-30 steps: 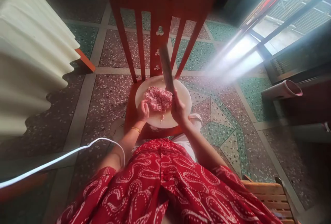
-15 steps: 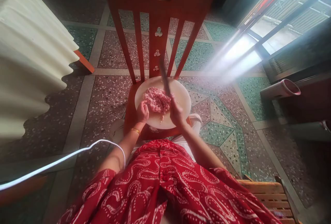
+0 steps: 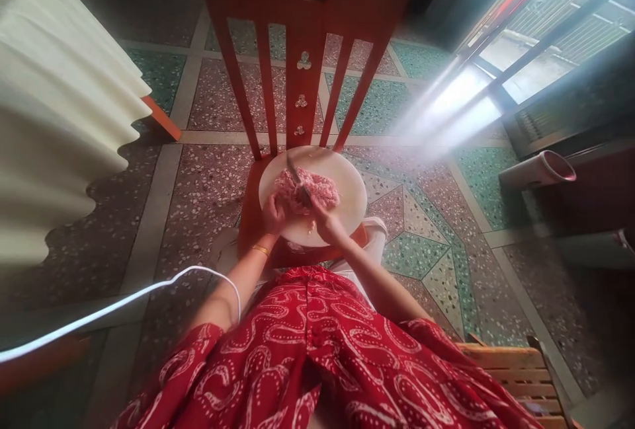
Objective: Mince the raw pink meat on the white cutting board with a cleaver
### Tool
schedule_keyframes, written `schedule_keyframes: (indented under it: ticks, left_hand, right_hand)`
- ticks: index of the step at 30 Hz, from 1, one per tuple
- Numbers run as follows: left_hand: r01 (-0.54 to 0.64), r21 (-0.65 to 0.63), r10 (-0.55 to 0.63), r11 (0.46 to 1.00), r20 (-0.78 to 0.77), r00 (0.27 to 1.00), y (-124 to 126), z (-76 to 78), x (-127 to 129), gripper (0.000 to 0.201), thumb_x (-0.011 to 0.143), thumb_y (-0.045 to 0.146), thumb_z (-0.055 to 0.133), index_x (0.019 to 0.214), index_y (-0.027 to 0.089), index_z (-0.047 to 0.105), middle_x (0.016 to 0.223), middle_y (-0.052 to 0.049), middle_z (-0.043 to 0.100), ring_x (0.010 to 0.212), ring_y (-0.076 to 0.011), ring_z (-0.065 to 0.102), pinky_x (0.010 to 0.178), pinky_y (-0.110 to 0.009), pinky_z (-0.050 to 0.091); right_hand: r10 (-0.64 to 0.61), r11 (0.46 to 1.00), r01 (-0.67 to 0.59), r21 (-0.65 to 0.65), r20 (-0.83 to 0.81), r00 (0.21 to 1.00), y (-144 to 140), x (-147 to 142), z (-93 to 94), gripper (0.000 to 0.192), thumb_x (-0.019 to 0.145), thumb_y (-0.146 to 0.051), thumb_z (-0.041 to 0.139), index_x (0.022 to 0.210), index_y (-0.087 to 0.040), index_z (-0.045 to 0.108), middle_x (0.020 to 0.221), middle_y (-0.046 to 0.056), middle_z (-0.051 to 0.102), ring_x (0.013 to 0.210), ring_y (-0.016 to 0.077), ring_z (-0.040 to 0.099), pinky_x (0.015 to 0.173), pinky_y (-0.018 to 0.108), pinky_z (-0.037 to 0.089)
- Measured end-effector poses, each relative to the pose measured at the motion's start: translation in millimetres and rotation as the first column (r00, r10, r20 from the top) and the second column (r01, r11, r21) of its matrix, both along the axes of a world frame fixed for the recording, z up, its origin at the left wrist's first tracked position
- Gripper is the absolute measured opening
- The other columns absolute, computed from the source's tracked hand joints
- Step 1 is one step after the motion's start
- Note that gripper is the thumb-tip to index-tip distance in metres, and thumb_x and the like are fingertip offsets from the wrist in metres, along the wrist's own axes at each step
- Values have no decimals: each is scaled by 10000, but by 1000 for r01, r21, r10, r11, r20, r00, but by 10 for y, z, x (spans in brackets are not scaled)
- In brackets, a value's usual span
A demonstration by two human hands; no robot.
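Head view: the round board point(image 3: 350, 174) sits on the seat of a red wooden chair point(image 3: 303, 32) right before me, and I take my bearings from it. Beyond the board the slatted chair back rises like a fence, closing off the far side. Well to the left of the board hangs a pale cloth point(image 3: 64, 145) with a wavy edge, an orange-red leg point(image 3: 165, 118) showing beside it. Far to the right of the board lies a pinkish cylinder point(image 3: 526, 172), and past that, farther from me, bright light comes through barred panes point(image 3: 526, 69). On the near side of the board are my red patterned shirt point(image 3: 307, 343) and, off to the right, a slatted wooden seat point(image 3: 516, 376). A white cable point(image 3: 119, 307) runs in from the left, short of the board, and ends up against my left forearm.

Pink minced meat point(image 3: 325, 190) lies in a loose heap about the middle of the board, with small crumbs point(image 3: 312, 227) toward its near edge. My right hand point(image 3: 328, 223) is closed around the handle of a knife point(image 3: 297, 176), whose blade slants across the heap toward the board's far left. My left hand point(image 3: 274, 215), fingers curled, is at the board's near left, close against the meat; whether those fingertips pinch any of it I cannot tell.
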State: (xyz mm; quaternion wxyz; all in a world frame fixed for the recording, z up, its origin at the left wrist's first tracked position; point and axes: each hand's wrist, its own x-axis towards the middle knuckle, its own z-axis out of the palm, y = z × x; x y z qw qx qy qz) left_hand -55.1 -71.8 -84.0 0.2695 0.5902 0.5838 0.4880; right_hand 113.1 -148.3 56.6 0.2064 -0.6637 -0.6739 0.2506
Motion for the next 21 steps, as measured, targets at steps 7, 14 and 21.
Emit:
schedule_keyframes:
  ticks: [7, 14, 21]
  left_hand:
    - [21, -5, -21, 1000, 25, 999, -12, 19, -9, 263, 922, 302, 362, 1050, 165, 545, 1029, -117, 641, 990, -215, 612, 919, -396, 487]
    - [-8, -2, 8, 1000, 27, 1000, -1, -4, -5, 245, 919, 322, 381, 1036, 176, 539, 1002, -114, 645, 966, -220, 621, 913, -405, 496]
    - [-20, -4, 20, 1000, 51, 998, -34, 40, 32, 253, 933, 339, 362, 1003, 182, 547, 978, -105, 646, 931, -216, 620, 890, -400, 504]
  right_hand:
    - [6, 999, -5, 44, -13, 1000, -144, 160, 221, 505, 964, -251, 344, 1465, -195, 373, 1140, 104, 699, 966, 215, 691, 890, 332, 523]
    - [55, 998, -53, -22, 56, 997, 111, -83, -27, 512, 954, -225, 389, 1464, -185, 375, 1193, 120, 674, 989, 229, 685, 876, 341, 535]
    - [63, 995, -59, 86, -51, 997, -134, 200, 231, 481, 978, -284, 367, 1457, -252, 387, 1270, 65, 637, 1055, 213, 663, 904, 321, 528]
